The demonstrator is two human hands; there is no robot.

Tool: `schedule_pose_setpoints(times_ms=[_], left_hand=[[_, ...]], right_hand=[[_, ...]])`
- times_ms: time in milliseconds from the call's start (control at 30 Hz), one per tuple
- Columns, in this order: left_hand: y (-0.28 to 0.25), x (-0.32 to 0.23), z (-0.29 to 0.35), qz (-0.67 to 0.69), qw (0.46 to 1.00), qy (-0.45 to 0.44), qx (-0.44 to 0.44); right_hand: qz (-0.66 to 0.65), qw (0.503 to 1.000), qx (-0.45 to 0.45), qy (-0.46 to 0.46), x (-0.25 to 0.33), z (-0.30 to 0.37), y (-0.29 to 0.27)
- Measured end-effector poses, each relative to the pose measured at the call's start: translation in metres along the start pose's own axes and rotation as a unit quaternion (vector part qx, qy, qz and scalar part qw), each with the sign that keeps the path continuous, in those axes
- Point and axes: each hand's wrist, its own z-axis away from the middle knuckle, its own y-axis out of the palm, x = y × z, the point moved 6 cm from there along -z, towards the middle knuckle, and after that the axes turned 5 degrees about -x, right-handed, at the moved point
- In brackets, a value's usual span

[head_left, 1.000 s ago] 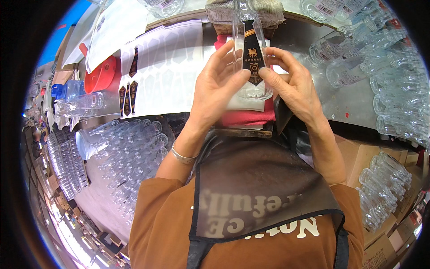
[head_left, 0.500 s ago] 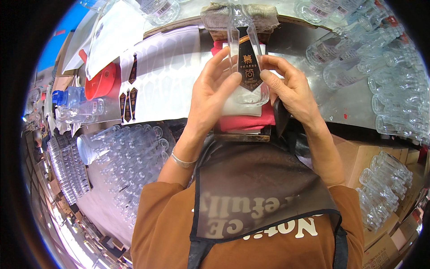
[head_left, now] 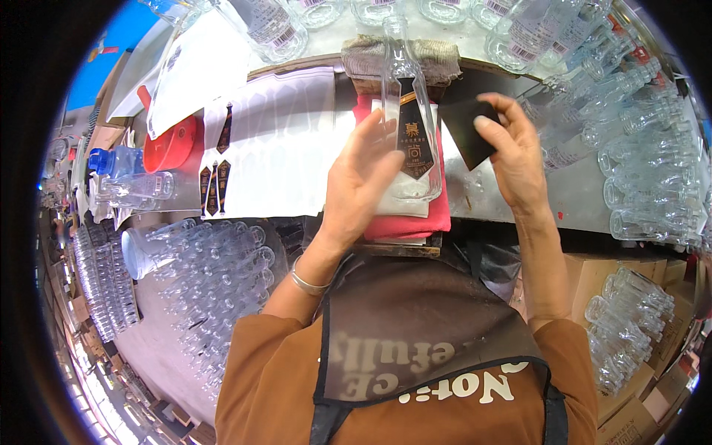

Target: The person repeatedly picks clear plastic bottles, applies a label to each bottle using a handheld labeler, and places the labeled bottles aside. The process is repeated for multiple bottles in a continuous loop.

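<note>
the right hand (head_left: 517, 152) has drawn away from the bottle (head_left: 400, 65) over red cloth (head_left: 404, 227), seemingly clearing the black label's (head_left: 414, 141) right side, and pinches a dark flat piece (head_left: 467, 137), while the left hand (head_left: 360, 174) curves loosely alongside, contact unclear

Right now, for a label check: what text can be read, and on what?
Wording not copied:
Bottle, its tie-shaped label: copper characters; smaller lines unreadable.
Brown shirt: large pale letters, upside down, partly behind apron.
White sheet: black labels too small.
Rear bottles: print too small.
Carton: print too small.
</note>
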Motion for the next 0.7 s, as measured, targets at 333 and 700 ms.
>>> schedule_pose_setpoints(times_ms=[333,700], left_hand=[[0.0,0.006,0.001,-0.009,1.0,0.021,-0.013],[0.007,-0.004,-0.069,-0.069,0.991,-0.104,-0.043]], right_hand=[[0.398,0.746,0.129,-0.519,0.1,-0.01,0.089],[0.291,0.948,0.109,-0.071,0.042,-0.041,0.037]])
